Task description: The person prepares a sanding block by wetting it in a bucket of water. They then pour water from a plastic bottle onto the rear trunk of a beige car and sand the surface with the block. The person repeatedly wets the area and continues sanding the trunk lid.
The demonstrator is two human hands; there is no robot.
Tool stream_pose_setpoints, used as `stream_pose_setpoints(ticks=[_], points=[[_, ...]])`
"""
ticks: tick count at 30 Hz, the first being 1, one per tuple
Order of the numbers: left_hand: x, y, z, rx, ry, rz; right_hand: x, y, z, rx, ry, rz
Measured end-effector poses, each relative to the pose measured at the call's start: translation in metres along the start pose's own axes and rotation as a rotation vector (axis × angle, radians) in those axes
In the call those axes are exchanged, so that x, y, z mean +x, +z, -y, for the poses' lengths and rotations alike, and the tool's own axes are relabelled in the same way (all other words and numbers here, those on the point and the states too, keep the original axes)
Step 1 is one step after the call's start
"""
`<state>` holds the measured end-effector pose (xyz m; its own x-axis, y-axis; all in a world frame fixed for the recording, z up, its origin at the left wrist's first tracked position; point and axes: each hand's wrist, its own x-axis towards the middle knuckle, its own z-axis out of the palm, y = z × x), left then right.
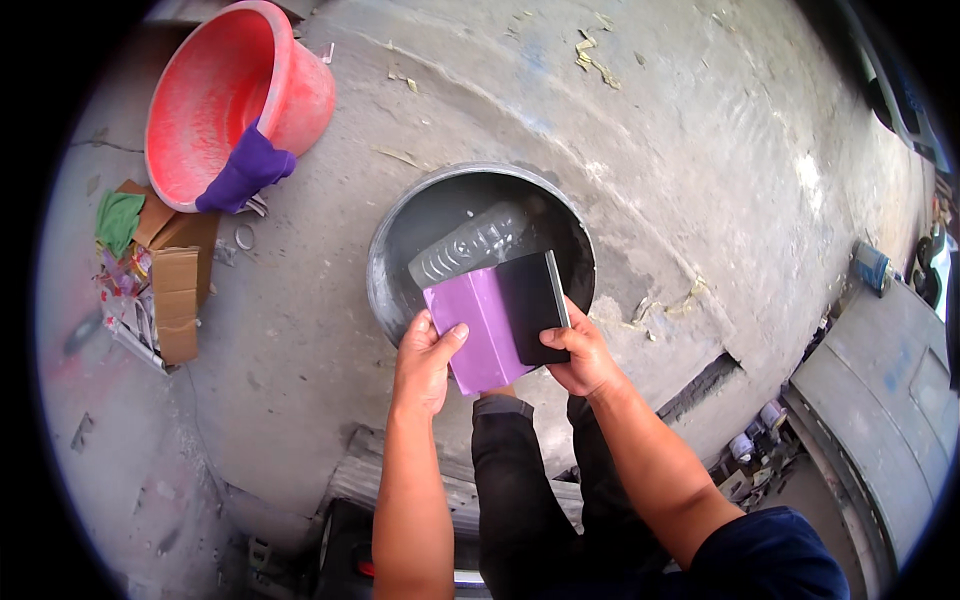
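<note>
A creased purple sheet (473, 325), which looks like sandpaper, lies opened out in front of me. My left hand (428, 362) pinches its left edge, thumb on top and fingers beneath. Against the sheet's right side lies a flat black block (533, 305) with a grey edge, like a sanding block. My right hand (580, 352) grips that block, its thumb pressed on the face. Both things are held over the near part of a round dark tub (381, 285). Inside the tub, a clear plastic bottle (470, 243) lies tilted in greyish water.
A red basin (305, 95) with a purple cloth (248, 168) over its rim stands at the upper left. Near it lie cardboard (176, 300) and a green cloth (120, 222). To the right are a blue can (871, 266) and a grey panel (880, 390).
</note>
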<state>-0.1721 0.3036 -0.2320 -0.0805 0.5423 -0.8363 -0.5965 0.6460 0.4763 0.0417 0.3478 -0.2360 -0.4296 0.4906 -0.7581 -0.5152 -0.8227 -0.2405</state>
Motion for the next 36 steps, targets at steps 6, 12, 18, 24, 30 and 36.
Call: stream_pose_setpoints(ticks=[6,12,18,24,30,36], points=[[0.003,-0.001,0.002,0.088,0.006,-0.009,-0.005,-0.005,0.009,0.025,-0.028,0.039],[-0.004,0.015,0.015,-0.012,0.080,-0.018,-0.006,0.011,0.000,-0.746,-0.153,-0.063],[-0.018,0.050,0.026,-0.282,0.117,0.030,-0.006,0.015,-0.028,-1.354,-0.570,-0.051],[-0.028,0.066,0.024,-0.285,0.085,0.002,-0.010,0.019,-0.032,-1.447,-0.685,-0.062],[-0.031,0.058,0.034,-0.062,0.168,0.011,-0.013,0.016,-0.032,-1.391,-0.734,-0.019],[-0.034,0.059,0.028,0.192,0.238,-0.023,-0.015,0.020,-0.030,-1.309,-0.704,-0.023]])
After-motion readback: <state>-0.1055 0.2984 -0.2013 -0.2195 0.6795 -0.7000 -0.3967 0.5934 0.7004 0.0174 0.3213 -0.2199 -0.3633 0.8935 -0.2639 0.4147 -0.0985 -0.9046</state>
